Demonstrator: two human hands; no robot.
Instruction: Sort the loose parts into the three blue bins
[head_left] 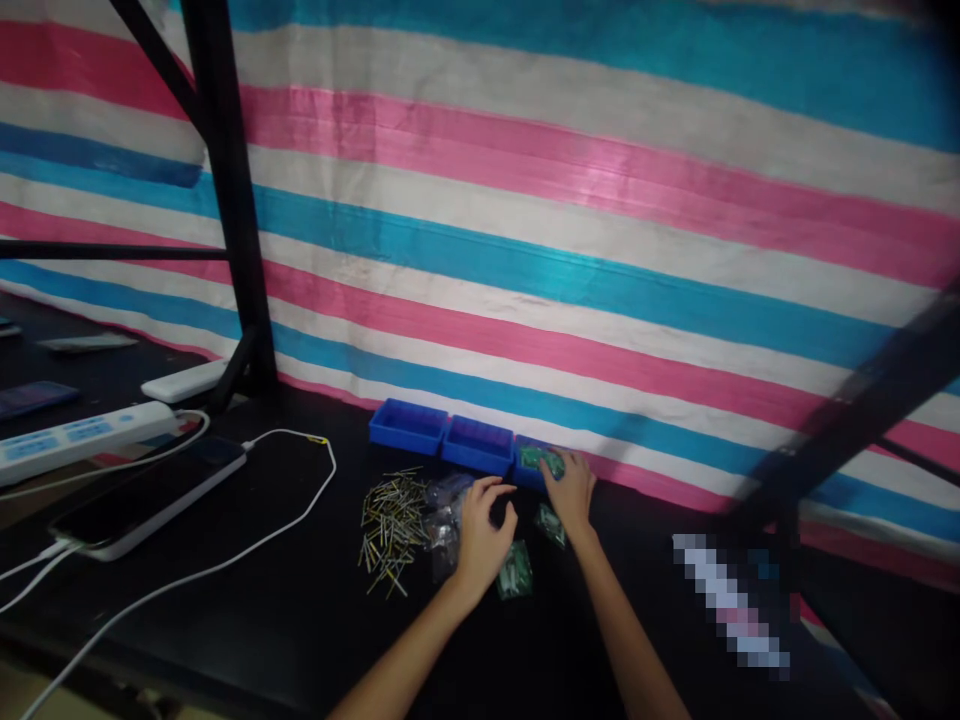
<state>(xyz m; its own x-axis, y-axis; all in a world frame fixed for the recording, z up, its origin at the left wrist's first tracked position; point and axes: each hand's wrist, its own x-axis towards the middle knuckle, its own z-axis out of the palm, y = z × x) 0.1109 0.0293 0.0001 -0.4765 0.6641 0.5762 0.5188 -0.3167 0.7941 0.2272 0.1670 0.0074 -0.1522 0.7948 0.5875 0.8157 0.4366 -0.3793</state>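
Right hand (571,490) at the rightmost small blue plastic tray (531,479), left hand (484,525) curved above the black bench (300,600).
The right fingers touch flat green plastic packets (537,459) in that tray (whether they grip one, I cannot tell); the left fingers are parted, seemingly holding nothing. A rectangular green-and-clear plastic packet (515,571) lies nearer the person than the left fingertips, closer to the left hand; a smaller green packet (550,524), long axis slanting away leftward, lies just beside the right wrist. No brand or writing is legible.
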